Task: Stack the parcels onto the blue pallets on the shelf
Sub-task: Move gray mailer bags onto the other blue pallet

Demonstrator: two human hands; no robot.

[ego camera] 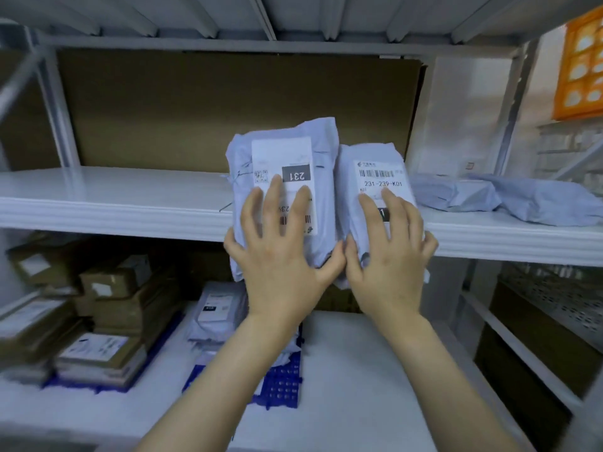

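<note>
I hold one parcel in each of my hands. My left hand (pixel 277 256) grips the left parcel (pixel 284 151) and my right hand (pixel 388 256) grips the right parcel (pixel 368 158), fingers spread over the labels and thumbs hooked round the inner edges. Both parcels stand on end, side by side, against the upper shelf's (pixel 114 203) front edge. The blue pallet (pixel 284 383) lies below, beneath my left forearm, so I judge the left parcel has the shorter way down.

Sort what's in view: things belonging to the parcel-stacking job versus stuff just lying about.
Job: parcel marked 231 in the left hand; parcel marked 231-239-K01 in the right hand; blue pallet below; loose parcels on the upper shelf.
Lying about: cardboard sheet; orange crate.
</note>
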